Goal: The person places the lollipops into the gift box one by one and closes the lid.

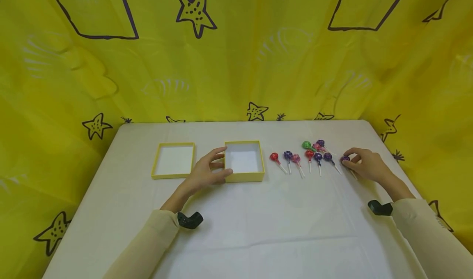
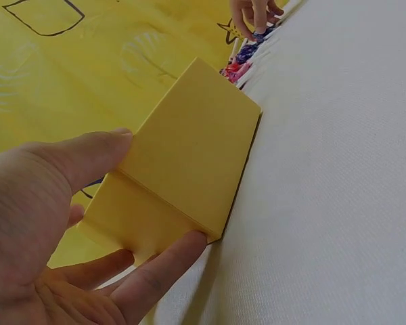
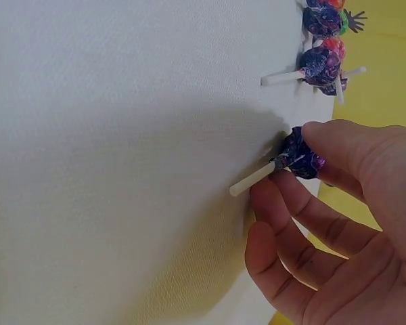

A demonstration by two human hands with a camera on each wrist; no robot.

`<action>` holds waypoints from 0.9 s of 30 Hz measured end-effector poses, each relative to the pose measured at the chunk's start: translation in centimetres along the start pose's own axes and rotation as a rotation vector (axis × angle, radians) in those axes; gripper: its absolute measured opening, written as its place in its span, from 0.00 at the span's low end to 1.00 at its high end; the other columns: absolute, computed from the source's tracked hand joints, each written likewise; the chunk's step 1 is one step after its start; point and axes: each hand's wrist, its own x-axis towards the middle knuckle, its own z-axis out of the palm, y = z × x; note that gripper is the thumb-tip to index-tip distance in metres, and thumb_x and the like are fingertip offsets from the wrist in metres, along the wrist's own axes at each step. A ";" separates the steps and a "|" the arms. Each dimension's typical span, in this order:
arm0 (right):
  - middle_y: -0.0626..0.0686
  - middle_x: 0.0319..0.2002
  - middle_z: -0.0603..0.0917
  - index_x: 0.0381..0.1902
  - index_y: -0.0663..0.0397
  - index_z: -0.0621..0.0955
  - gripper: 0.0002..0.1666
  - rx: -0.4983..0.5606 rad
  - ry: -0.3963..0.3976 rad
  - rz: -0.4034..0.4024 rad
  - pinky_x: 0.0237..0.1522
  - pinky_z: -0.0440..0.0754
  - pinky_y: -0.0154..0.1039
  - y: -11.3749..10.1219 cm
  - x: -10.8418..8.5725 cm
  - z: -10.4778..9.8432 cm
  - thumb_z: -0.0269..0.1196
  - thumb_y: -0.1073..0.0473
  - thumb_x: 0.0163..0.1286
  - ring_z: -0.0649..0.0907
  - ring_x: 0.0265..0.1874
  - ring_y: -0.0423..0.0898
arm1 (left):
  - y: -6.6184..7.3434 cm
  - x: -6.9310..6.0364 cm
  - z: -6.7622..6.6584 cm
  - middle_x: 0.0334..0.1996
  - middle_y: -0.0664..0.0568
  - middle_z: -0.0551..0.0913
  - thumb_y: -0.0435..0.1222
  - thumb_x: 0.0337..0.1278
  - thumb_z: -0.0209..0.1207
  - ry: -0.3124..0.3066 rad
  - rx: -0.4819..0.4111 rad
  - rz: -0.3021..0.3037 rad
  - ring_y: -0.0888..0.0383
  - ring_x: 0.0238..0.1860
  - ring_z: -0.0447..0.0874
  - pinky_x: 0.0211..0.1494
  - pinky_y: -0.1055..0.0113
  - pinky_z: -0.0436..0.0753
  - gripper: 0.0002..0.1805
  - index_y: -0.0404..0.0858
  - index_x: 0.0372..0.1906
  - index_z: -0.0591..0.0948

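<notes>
My left hand [image 1: 206, 170] rests against the left side of a yellow box [image 1: 244, 177] with a white inside. In the left wrist view its thumb lies along the box's upper edge and its fingertips touch the side wall, spread rather than wrapped round it. At the far right of the table, my right hand [image 1: 368, 164] pinches a dark purple lollipop [image 3: 299, 160] by its wrapped head, thumb on one side and fingers on the other. The white stick points away from the palm, close to the cloth.
A shallow yellow-rimmed lid [image 1: 173, 176] lies left of the box. Between box and right hand lie several lollipops, among them a red one [image 1: 274, 156], a pink one [image 1: 296, 158] and a green one [image 1: 306, 145]. Yellow curtains [image 1: 229, 73] border the white tablecloth [image 1: 281, 217].
</notes>
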 end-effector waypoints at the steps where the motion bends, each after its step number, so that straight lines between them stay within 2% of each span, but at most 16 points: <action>1: 0.65 0.39 0.85 0.56 0.65 0.79 0.19 -0.001 0.003 -0.003 0.29 0.76 0.40 0.0 0.0 0.0 0.64 0.56 0.74 0.79 0.32 0.53 | 0.0 0.0 0.0 0.74 0.36 0.66 0.34 0.59 0.72 0.000 -0.007 0.002 0.37 0.67 0.74 0.46 0.55 0.89 0.46 0.45 0.79 0.63; 11: 0.63 0.39 0.86 0.55 0.65 0.79 0.20 0.004 -0.008 -0.043 0.30 0.78 0.40 0.3 0.0 -0.2 0.66 0.57 0.73 0.81 0.32 0.52 | -0.3 -0.1 0.2 0.74 0.36 0.66 0.34 0.57 0.73 0.009 -0.028 -0.008 0.37 0.67 0.74 0.46 0.55 0.89 0.46 0.44 0.79 0.64; 18: 0.64 0.41 0.87 0.57 0.65 0.78 0.20 0.053 -0.045 -0.097 0.29 0.84 0.37 -0.7 0.0 -1.9 0.66 0.60 0.73 0.84 0.31 0.50 | -0.5 -0.1 0.1 0.73 0.36 0.67 0.33 0.57 0.73 0.020 -0.019 0.000 0.37 0.67 0.74 0.46 0.55 0.89 0.45 0.44 0.78 0.65; 27: 0.64 0.43 0.87 0.55 0.64 0.80 0.16 0.072 -0.017 -0.188 0.30 0.86 0.36 -2.8 0.6 -4.3 0.67 0.65 0.72 0.85 0.35 0.54 | -0.1 0.0 0.0 0.74 0.38 0.67 0.34 0.57 0.74 0.023 -0.014 -0.002 0.39 0.67 0.73 0.48 0.55 0.89 0.46 0.45 0.79 0.64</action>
